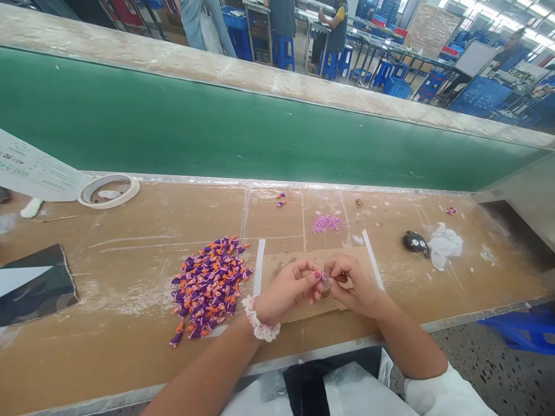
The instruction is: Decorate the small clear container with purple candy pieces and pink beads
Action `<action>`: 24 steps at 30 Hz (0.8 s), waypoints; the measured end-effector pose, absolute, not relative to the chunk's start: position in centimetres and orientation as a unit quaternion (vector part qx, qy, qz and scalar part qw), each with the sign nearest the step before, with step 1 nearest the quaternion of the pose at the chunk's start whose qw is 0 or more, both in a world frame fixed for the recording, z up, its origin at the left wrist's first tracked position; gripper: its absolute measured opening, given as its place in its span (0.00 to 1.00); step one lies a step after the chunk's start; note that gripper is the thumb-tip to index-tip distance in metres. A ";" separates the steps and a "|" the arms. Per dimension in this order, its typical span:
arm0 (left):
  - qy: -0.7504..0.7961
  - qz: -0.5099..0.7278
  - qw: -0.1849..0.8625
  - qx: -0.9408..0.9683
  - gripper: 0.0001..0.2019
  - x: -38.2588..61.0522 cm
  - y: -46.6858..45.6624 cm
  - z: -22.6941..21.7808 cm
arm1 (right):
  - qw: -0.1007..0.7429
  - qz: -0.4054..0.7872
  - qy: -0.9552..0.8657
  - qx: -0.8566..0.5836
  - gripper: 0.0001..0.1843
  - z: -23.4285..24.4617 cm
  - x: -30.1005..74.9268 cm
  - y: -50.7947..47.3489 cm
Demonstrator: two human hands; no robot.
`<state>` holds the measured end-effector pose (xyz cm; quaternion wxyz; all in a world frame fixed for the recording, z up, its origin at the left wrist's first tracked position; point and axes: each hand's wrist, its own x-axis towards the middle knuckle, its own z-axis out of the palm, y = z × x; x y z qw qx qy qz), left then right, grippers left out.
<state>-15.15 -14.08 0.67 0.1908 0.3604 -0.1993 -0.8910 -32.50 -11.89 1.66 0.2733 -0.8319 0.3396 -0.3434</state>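
My left hand point(289, 290) and my right hand point(352, 285) meet over a cardboard patch point(299, 263) at the bench's front edge. Both hands are closed in a pinch on a small purple piece point(323, 278) held between their fingertips. A white frilly band circles my left wrist. Just left of my left hand lies a heap of purple and orange pieces point(208, 283). A small pile of pink beads point(326, 223) sits beyond my hands.
A green conveyor belt point(260, 133) runs behind the bench. A tape roll point(108, 190) and a printed sheet point(30, 167) lie far left, camouflage cloth point(34, 283) at the left edge. A black object point(415, 241) and crumpled white plastic point(444, 245) lie right. People work behind.
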 end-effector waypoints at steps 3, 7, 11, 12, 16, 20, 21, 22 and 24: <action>-0.200 -0.892 0.195 0.355 0.15 -15.2 -14.0 0.5 | 0.281 -0.357 0.326 -0.829 0.12 1.7 -32.3 -11.9; -0.202 -0.893 0.198 0.350 0.17 -15.2 -14.1 0.4 | 0.283 -0.367 0.316 -0.828 0.12 1.7 -32.3 -12.0; -0.208 -0.891 0.198 0.351 0.17 -15.1 -14.1 0.6 | 0.267 -0.339 0.345 -0.834 0.12 1.6 -32.6 -11.9; -0.212 -0.891 0.197 0.349 0.16 -15.1 -14.1 0.6 | 0.264 -0.334 0.348 -0.835 0.12 1.7 -32.6 -11.9; -0.238 -0.884 0.190 0.355 0.16 -15.0 -14.0 0.7 | 0.247 -0.329 0.338 -0.847 0.10 2.5 -32.3 -11.8; -0.242 -0.884 0.187 0.353 0.18 -15.0 -13.8 0.5 | 0.265 -0.347 0.306 -0.846 0.10 3.1 -31.9 -11.7; -0.240 -0.884 0.189 0.354 0.18 -15.0 -13.8 0.5 | 0.266 -0.345 0.306 -0.846 0.09 3.1 -31.9 -11.7; -0.235 -0.885 0.190 0.354 0.17 -15.1 -13.7 0.5 | 0.268 -0.341 0.309 -0.847 0.09 3.0 -32.0 -11.7; -0.229 -0.887 0.186 0.356 0.17 -15.2 -13.6 0.6 | 0.275 -0.332 0.310 -0.847 0.10 2.9 -32.1 -11.6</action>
